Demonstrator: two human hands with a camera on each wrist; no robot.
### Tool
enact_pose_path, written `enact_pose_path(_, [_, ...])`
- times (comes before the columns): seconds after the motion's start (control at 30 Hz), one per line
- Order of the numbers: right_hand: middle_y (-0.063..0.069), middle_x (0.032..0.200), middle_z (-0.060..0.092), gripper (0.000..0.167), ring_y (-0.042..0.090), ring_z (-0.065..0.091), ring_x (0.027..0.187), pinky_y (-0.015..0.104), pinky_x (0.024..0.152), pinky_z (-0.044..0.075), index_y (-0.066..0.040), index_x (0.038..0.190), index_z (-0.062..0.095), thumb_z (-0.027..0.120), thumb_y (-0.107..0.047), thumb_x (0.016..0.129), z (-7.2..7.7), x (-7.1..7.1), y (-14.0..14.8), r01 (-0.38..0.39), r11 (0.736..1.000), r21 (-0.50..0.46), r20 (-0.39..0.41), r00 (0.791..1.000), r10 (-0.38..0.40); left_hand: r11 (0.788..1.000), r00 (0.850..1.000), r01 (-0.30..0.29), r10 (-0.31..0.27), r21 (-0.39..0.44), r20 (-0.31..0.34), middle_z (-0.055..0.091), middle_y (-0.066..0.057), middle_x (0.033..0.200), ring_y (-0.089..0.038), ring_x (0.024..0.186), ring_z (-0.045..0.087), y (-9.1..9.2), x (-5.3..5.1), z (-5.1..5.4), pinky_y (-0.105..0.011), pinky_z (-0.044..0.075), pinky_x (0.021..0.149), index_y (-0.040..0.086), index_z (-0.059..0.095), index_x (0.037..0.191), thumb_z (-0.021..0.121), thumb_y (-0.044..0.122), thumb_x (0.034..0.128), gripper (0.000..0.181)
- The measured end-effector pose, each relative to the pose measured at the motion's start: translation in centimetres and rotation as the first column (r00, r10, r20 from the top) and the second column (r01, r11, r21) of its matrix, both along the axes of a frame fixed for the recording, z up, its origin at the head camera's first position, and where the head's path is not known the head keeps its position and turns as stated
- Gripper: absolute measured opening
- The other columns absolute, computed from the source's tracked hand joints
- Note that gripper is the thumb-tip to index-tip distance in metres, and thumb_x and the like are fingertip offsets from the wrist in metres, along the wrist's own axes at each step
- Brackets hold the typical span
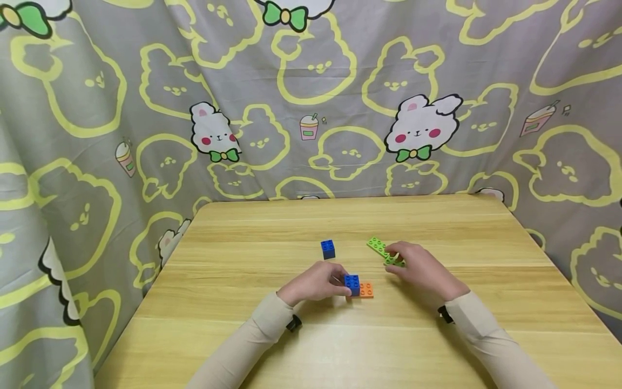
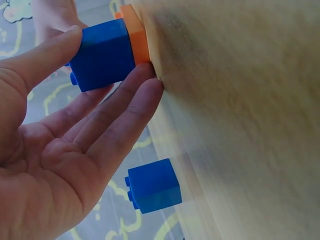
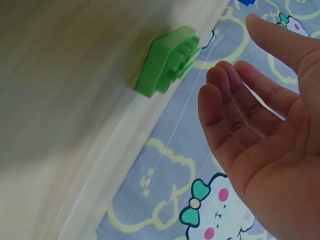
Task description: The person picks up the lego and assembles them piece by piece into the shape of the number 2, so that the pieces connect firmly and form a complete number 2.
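A blue brick sits on one end of an orange plate, which lies on the table. My left hand holds this brick between thumb and fingers, its fingertips low beside the plate. Farther back stands a second blue brick, which nothing touches. Green studded pieces lie to the right. Over their near end my right hand hovers with bent, relaxed fingers; in the right wrist view they stand apart from the green.
The wooden table reaches back to a patterned curtain, which also hangs along its left and right sides. Both forearms come in from the front edge, with dark wrist devices under the cuffs.
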State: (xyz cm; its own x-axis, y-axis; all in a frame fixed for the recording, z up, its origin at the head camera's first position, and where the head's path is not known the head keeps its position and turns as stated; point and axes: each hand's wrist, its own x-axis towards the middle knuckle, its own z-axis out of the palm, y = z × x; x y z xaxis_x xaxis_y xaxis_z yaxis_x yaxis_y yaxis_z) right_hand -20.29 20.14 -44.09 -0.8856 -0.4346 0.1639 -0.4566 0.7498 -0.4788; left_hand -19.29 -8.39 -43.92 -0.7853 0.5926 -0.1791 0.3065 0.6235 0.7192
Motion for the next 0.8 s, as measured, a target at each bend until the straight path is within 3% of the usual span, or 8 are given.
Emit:
enact_pose_path(0.47, [0.016, 0.112, 0.071, 0.039, 0.028, 0.067, 0.096, 0.048, 0.082, 0.057, 0.003, 0.122, 0.068, 0.078, -0.018, 0.091, -0.1, -0.5, 1.1, 0.059, 0.996, 0.072, 0.065, 0.996, -0.064, 1.0, 1.0, 0.012, -0.012, -0.001, -0.015, 0.076, -0.001, 0.105, -0.008, 0.096, 0.071, -0.2, 0.0, 0.0, -0.023, 0.056, 0.085, 0.005, 0.072, 0.118, 0.079, 0.026, 0.092, 0.034])
enact_pose_path(0.8, [0.015, 0.11, 0.071, 0.043, 0.028, 0.068, 0.096, 0.048, 0.083, 0.057, 0.005, 0.123, 0.068, 0.079, -0.021, 0.09, -0.5, -0.7, 1.5, 0.059, 0.994, 0.096, 0.104, 0.992, -0.069, 1.0, 0.999, 0.018, -0.019, -0.014, -0.029, 0.076, -0.001, 0.105, -0.007, 0.096, 0.071, -0.1, 0.1, 0.0, -0.023, 0.056, 0.084, 0.005, 0.073, 0.118, 0.078, 0.026, 0.0926, 0.034])
